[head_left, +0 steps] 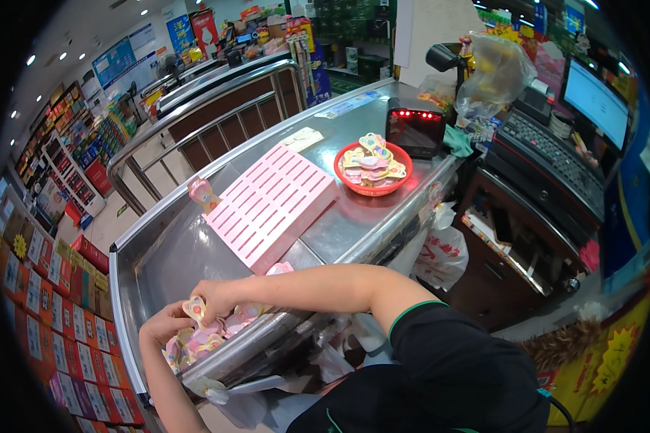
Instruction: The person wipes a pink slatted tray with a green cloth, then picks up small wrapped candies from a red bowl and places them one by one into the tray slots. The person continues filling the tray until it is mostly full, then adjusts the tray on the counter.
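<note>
At the near left end of the metal counter, my left hand (168, 323) and my right hand (216, 299) meet at one small yellow-and-white shaped packet (195, 309) with a red middle. The fingers of both hands are on it. Below them lies a loose pile of similar pink and yellow packets (200, 342), partly covered by my hands and right forearm. Beyond my right arm rests a pink display box (273, 203) with rows of narrow slots. One packet (203, 195) stands upright at its far left corner. A red plastic basket (374, 189) holds more such packets.
A barcode scanner (416, 127) with red lights stands behind the basket. A cream-coloured flat item (302, 139) lies by the box. To the right are a keyboard (552, 149) and monitor (598, 103). Stainless railings (211, 122) run beyond the counter; stacked cartons (59, 325) flank its left end.
</note>
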Available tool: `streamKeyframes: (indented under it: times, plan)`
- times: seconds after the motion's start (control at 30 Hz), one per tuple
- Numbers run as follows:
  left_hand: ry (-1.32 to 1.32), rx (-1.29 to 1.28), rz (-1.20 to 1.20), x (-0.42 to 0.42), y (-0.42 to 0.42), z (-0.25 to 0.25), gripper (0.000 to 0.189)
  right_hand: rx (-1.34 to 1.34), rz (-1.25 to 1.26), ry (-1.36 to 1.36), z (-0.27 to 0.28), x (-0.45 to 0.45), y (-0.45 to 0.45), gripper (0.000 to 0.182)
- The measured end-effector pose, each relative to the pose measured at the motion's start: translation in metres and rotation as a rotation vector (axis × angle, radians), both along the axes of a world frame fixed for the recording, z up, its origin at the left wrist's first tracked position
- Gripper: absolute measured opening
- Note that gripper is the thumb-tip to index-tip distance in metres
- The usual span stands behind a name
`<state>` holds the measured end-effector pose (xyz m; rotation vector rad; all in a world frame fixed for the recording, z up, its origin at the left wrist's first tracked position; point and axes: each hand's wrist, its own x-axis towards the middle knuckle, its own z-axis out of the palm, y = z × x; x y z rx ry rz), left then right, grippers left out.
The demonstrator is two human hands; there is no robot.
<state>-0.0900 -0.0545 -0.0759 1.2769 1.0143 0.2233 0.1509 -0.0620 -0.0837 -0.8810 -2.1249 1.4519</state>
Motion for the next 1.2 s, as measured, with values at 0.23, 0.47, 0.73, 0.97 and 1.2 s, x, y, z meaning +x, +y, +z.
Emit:
streamKeyframes:
  times: [0.23, 0.47, 0.73, 0.97, 1.2]
  plan:
    - [0.019, 0.001, -0.021, 0.005, -0.018, 0.001, 0.065, 0.063, -0.11, 0.285, 0.045, 0.047, 0.003, 0.038]
    - [0.461, 0.451, -0.161, 0.027, -0.057, 0.005, 0.093, 0.265, -0.496, 0.435, 0.109, 0.214, 0.005, 0.047]
    - [0.505, 0.534, -0.127, 0.053, -0.049, -0.002, 0.107, 0.203, -0.944, -0.169, 0.091, 0.386, 0.004, 0.056]
    - [0.499, 0.946, -0.164, 0.081, -0.059, -0.007, 0.105, 0.502, -1.131, -0.266, 0.053, 0.397, 0.021, 0.062]
    - [0.514, 0.857, -0.1, 0.104, -0.063, 0.0, 0.062, 0.835, -1.171, -0.333, 0.059, 0.374, 0.003, 0.037]
